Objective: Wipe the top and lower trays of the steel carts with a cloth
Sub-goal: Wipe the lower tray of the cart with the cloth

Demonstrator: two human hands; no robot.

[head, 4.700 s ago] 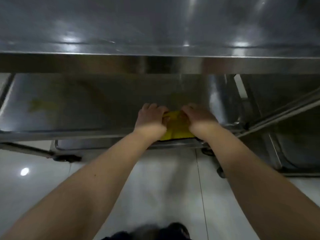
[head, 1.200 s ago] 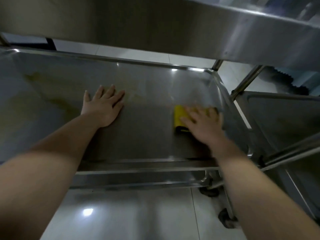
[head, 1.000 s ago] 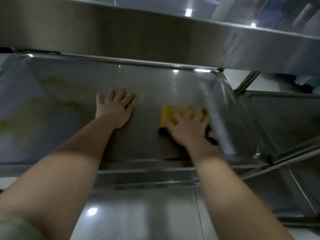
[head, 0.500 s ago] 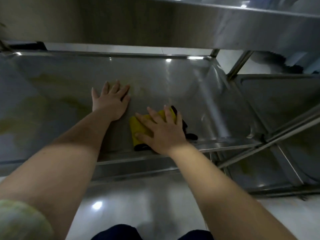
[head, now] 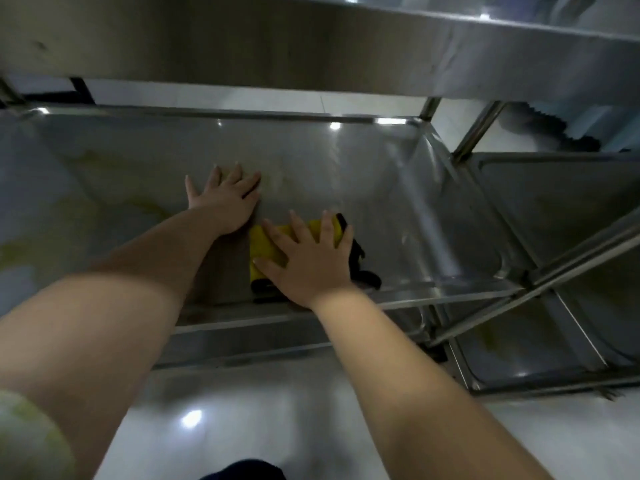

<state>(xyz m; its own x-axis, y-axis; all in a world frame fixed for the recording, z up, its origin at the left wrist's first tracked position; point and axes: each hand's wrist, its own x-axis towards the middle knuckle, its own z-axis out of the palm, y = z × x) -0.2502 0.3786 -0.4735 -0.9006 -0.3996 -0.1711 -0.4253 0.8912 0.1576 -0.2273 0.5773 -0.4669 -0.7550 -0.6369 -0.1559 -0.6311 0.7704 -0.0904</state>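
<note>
Yellow cloth (head: 265, 245) lies flat on the lower tray (head: 138, 161) of the steel cart, close to its near rim, pinned under our right hand (head: 308, 263), whose fingers are spread straight and press down on it. Our left hand (head: 225, 202) rests flat on bare steel at 10 o'clock from the cloth, just beside it, fingers straight and holding nothing. A second cart's tray (head: 554, 209) stands at 3 o'clock.

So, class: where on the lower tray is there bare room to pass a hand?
Bare on the lower tray: the strip beyond both hands up to the far rim, from the cloth to the right wall, and left of the left hand. Crowded: mid-front, where the right hand presses the cloth.
</note>
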